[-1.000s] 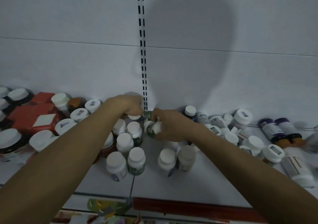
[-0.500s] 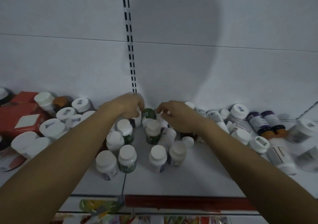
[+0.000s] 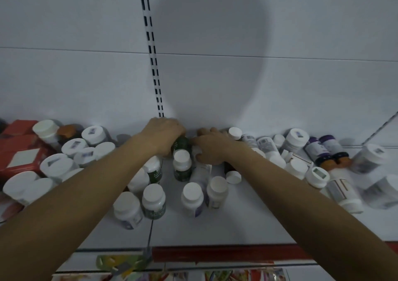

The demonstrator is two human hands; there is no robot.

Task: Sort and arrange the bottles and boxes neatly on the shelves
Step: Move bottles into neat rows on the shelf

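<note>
A white shelf (image 3: 237,226) carries many white-capped bottles. My left hand (image 3: 163,133) grips a dark green bottle (image 3: 181,143) from above, close to the back wall. My right hand (image 3: 210,146) lies next to it with fingers curled over a pale bottle whose body is mostly hidden. Just in front stands an upright green bottle with a white cap (image 3: 182,164). Four more upright bottles form a front row, among them a green one (image 3: 154,201) and a white one (image 3: 192,198).
Red boxes (image 3: 19,151) and large white-capped jars (image 3: 57,165) crowd the left. On the right lie tipped bottles, two purple-labelled ones (image 3: 321,151) among them. A loose white cap (image 3: 233,176) lies on the shelf. A red price rail (image 3: 215,255) edges the front.
Both hands reached further back towards the wall. The green bottle my right hand gripped a second ago now stands upright in front. My left hand now covers the dark green bottle.
</note>
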